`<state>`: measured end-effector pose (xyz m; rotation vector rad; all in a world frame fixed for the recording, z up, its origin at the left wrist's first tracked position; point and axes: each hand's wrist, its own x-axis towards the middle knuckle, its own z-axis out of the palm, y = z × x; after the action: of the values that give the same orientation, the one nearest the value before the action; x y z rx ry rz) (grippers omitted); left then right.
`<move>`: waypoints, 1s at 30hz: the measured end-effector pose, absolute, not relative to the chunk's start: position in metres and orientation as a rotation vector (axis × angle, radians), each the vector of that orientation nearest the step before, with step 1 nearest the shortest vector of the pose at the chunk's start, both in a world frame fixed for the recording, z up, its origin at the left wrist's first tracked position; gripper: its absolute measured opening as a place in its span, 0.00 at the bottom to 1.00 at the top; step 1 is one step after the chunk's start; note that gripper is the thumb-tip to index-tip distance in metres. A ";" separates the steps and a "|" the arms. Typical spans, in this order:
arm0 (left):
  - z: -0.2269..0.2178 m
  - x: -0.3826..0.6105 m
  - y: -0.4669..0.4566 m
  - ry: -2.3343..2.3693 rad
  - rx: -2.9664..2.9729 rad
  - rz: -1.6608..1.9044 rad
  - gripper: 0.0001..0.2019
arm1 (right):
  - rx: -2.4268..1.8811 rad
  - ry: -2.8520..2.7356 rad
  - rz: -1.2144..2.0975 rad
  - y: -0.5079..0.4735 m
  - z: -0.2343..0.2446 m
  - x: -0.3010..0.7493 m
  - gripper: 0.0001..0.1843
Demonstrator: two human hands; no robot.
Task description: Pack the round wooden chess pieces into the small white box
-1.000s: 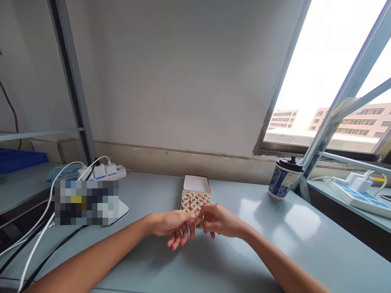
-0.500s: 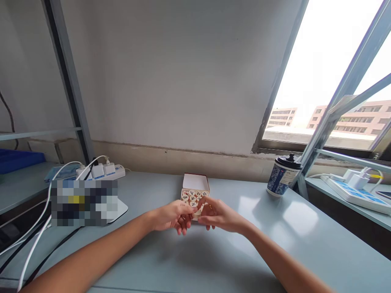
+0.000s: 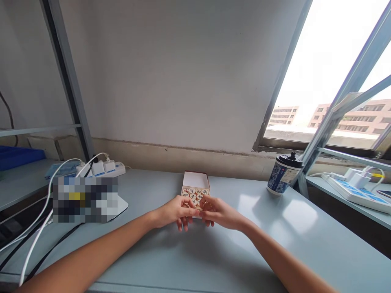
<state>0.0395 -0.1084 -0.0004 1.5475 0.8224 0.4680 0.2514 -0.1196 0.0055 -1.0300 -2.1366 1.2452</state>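
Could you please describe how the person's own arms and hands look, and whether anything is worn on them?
No sleeve, watch or bracelet shows on the left forearm or the right forearm. The left hand and the right hand are without gloves; I cannot tell whether a ring is worn.

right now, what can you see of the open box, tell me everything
The box lies open on the desk, its lid raised at the far side, pale inside with reddish edges; it looks like cardboard. Round, cream pieces with mostly dark characters sit in rows inside. The left hand and right hand cover part of its near end; whether they touch it is unclear.
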 end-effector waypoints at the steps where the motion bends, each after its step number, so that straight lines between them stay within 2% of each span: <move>1: 0.000 0.039 -0.108 0.826 1.549 0.467 0.21 | -1.026 -2.140 1.246 -0.120 0.006 0.251 0.11; 10: -0.002 0.036 -0.104 0.841 1.512 0.325 0.27 | -1.066 -2.135 1.236 -0.122 0.005 0.251 0.06; 16: -0.003 0.036 -0.103 0.817 1.487 0.278 0.25 | -1.095 -2.128 1.233 -0.121 0.004 0.251 0.06; 23: -0.005 0.036 -0.102 0.814 1.475 0.310 0.27 | -1.069 -2.150 1.238 -0.120 0.001 0.251 0.11; 30: -0.002 0.037 -0.105 0.797 1.502 0.379 0.21 | -1.076 -2.175 1.217 -0.122 0.006 0.251 0.10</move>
<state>0.0369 -0.1048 -0.0023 1.5015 0.7971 0.3794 0.2513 -0.1224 0.0058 -1.0759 -2.1752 1.2172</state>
